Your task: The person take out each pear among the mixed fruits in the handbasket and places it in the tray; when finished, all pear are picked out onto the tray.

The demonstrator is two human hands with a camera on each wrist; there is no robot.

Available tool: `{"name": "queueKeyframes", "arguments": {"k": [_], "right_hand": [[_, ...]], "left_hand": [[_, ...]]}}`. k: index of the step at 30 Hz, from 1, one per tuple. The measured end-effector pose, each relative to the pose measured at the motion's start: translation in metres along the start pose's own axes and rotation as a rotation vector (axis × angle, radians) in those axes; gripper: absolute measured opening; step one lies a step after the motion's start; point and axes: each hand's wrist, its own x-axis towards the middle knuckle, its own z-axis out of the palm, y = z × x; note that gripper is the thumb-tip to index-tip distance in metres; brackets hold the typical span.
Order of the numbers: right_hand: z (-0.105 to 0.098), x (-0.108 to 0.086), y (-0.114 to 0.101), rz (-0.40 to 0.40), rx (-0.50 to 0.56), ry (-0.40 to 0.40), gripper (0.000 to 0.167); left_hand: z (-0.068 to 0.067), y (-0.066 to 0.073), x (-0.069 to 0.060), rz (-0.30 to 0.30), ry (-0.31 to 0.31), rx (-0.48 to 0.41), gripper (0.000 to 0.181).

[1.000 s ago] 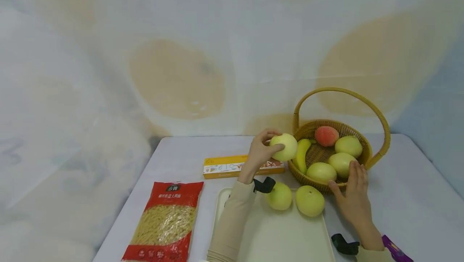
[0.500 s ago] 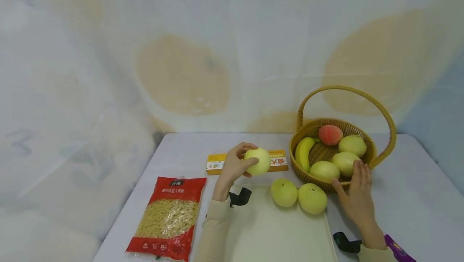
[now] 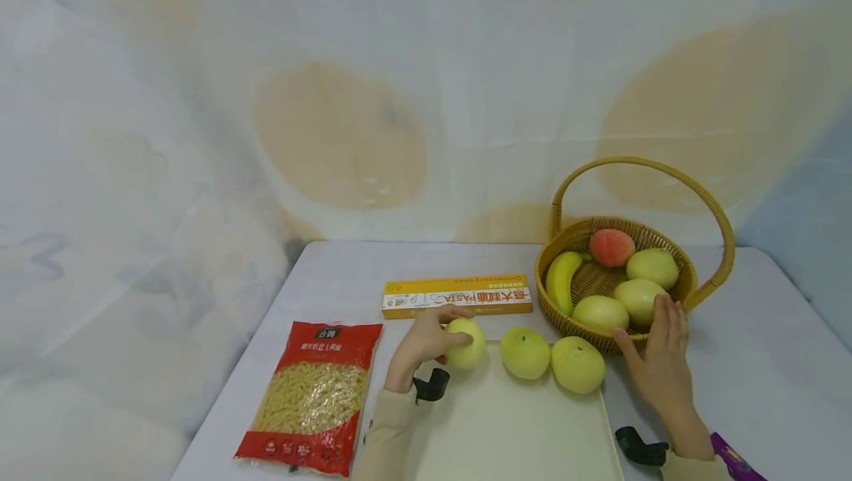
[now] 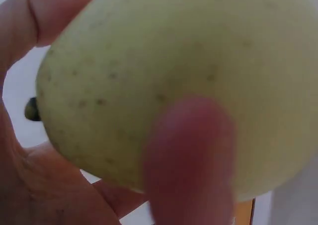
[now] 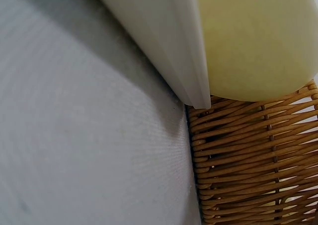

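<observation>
My left hand (image 3: 424, 339) grips a pale yellow-green pear (image 3: 465, 344) over the back left corner of the cream tray (image 3: 506, 433). Dark specks and a short dark stem show on this pear in the left wrist view, the thumb (image 4: 191, 160) lying across it. Whether it touches the tray cannot be told. Two similar fruits, a middle one (image 3: 525, 354) and a right one (image 3: 577, 365), sit along the tray's back edge. My right hand (image 3: 661, 370) rests with extended fingers at the near rim of the wicker basket (image 3: 554, 324); its fingers are out of the right wrist view.
The basket, with a tall arched handle (image 3: 708, 207), holds a banana (image 3: 563, 280), a peach (image 3: 612, 247) and several pale fruits (image 3: 600, 313). A yellow pasta box (image 3: 459, 296) lies behind the tray, a red pasta bag (image 3: 309, 396) left, a purple packet (image 3: 735, 459) at lower right.
My left hand has carried the pear from beside the basket leftward and down to the tray's back left corner. My right hand has stayed at the basket rim.
</observation>
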Motion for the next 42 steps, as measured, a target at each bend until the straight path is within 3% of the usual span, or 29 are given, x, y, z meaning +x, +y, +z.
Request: {"name": "queueKeyframes", "arguments": {"k": [11,17,23,28,33,42], "right_hand": [[-0.001,0.000,-0.001,0.002,0.011,0.006,0.084],[-0.002,0.002,-0.001,-0.003,0.014,0.012,0.084],[-0.003,0.005,-0.001,-0.001,0.010,0.008,0.084],[-0.003,0.005,0.000,-0.003,0.010,0.006,0.084],[-0.003,0.004,-0.001,0.002,0.005,0.004,0.084],[0.000,0.000,0.000,-0.004,0.017,0.002,0.083]], "left_hand": [[0.010,0.009,0.007,0.019,0.001,-0.045,0.052],[0.014,0.011,0.015,0.010,-0.014,-0.051,0.049],[0.016,0.010,0.020,0.016,0.022,-0.091,0.046],[0.011,0.021,0.018,0.090,0.015,-0.217,0.041],[0.009,0.039,0.020,0.168,-0.041,-0.305,0.039],[0.017,0.066,0.050,0.324,-0.198,-0.380,0.042]]}}
